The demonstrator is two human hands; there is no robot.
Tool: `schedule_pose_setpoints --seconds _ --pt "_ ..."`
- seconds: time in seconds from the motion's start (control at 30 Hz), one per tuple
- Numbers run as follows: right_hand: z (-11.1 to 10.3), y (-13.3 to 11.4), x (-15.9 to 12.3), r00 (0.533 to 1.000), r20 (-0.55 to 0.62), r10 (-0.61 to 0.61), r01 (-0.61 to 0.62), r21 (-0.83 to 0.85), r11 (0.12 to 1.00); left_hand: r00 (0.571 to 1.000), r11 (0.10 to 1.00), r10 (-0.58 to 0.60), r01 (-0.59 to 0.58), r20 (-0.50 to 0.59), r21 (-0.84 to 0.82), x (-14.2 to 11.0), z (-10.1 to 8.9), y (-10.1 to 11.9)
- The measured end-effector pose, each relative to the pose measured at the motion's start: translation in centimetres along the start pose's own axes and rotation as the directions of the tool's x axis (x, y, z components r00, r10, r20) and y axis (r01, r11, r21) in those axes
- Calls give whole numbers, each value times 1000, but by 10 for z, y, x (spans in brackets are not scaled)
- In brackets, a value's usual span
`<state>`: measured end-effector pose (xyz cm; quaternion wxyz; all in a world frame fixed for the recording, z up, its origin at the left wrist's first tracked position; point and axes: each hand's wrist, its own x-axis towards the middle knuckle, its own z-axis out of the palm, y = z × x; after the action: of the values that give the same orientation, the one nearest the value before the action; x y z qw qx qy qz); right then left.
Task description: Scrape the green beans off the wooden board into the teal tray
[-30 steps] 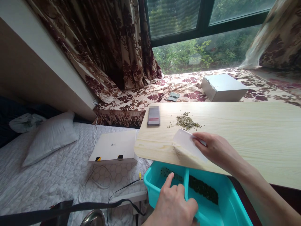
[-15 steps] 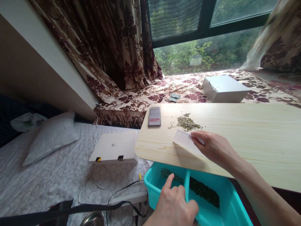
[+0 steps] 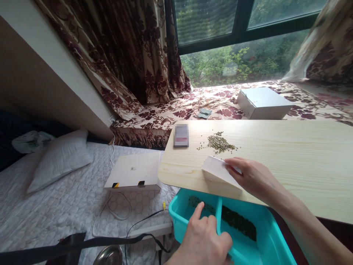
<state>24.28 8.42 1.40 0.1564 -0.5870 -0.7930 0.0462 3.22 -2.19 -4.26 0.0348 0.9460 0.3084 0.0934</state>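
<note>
My right hand (image 3: 249, 176) pinches a white plastic sheet (image 3: 217, 165), tilted with its lower edge on the wooden table, just in front of a loose pile of small green beans (image 3: 220, 143). Below the table's front edge, my left hand (image 3: 202, 235) grips the near side of a turquoise two-compartment box (image 3: 176, 226), its index finger stretched over the left compartment. A few beans lie in that compartment. Dark green beans (image 3: 238, 222) form a heap in the right one. The left hand's lower fingers are partly hidden.
A dark flat box with a blurred face (image 3: 181, 136) lies on the table's (image 3: 298, 158) left end. A white carton (image 3: 134, 171) and cables rest on the bed at left. Another white box (image 3: 264, 103) and a folded cloth (image 3: 204, 113) sit on the window ledge.
My right hand has drawn the white sheet slightly toward the table's front edge, away from the bean pile. The left hand and turquoise box stay nearly in place.
</note>
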Motion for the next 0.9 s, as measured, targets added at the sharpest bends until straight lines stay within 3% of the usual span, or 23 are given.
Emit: schedule_pose_setpoints --seconds 0.23,0.33,0.43,0.53,0.6,0.73,0.9 --pt "-2 -37 -23 984 95 -151 132 183 974 1000 999 23 -23 2 36 -1 -1 2" --pt "-10 -33 -33 980 72 -186 161 264 951 1000 999 27 -28 12 31 -2 0 1" --pt "-20 -3 -37 996 -77 -41 58 232 971 999 1000 15 -15 42 3 -8 1 -4" --pt "-26 32 -37 969 -191 160 -154 46 987 998 997 -51 53 42 -49 -19 0 -9" --pt "-27 48 -35 952 -194 236 -248 -38 968 992 988 -124 125 12 -87 -28 -1 -12" --pt "-25 56 -26 950 -162 267 -284 -92 954 949 945 -311 304 -45 -123 -43 -4 -17" --pt "-24 53 -12 951 -122 284 -298 -116 947 929 919 -367 353 -55 -177 -53 -8 -22"
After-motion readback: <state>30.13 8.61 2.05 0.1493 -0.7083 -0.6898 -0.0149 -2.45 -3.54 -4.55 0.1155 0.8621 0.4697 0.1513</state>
